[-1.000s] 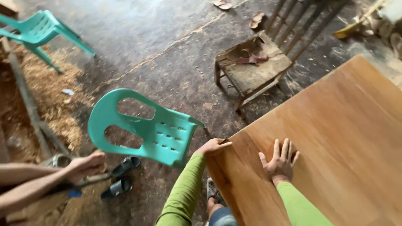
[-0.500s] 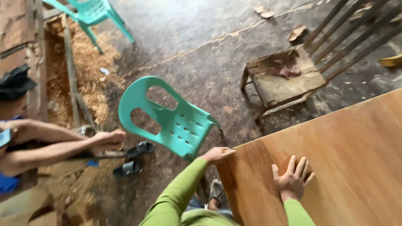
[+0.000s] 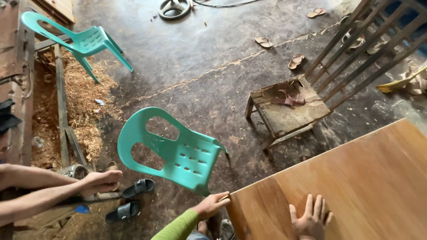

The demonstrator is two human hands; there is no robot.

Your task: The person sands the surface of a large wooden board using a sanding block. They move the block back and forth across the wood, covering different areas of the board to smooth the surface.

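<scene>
A broad panel of smooth, orange-brown wood, the bench top (image 3: pixel 356 186), fills the 4 to 5 o'clock part of the view, its straight far edge running up toward 3 o'clock and its near corner pointing to 6 o'clock. The left hand (image 3: pixel 212 204), on a green-sleeved arm, grips that corner edge with fingers curled over it; whether it pinches anything thin there cannot be told. The right hand (image 3: pixel 311 218) lies flat on the panel near 5 o'clock, fingers spread, holding nothing; the two hands are well apart. Just beyond the corner, toward 9 o'clock of the left hand, a teal plastic chair (image 3: pixel 173 151) with a cut-out back and a perforated seat leans tilted, leaving only a narrow gap to the panel. At 1 o'clock stands a worn, rough wooden chair (image 3: pixel 287 111) with slatted back, near the panel's far edge. The floor (image 3: pixel 195 58) is dark, cracked concrete, wide open toward 12 o'clock. A second teal chair (image 3: pixel 82 42) stands at 10 o'clock beside a heap of pale sawdust (image 3: pixel 82 106). At 8 o'clock another person's forearms and hand (image 3: pixel 100 181) reach in, close to a pair of black sandals (image 3: pixel 129 200).
</scene>
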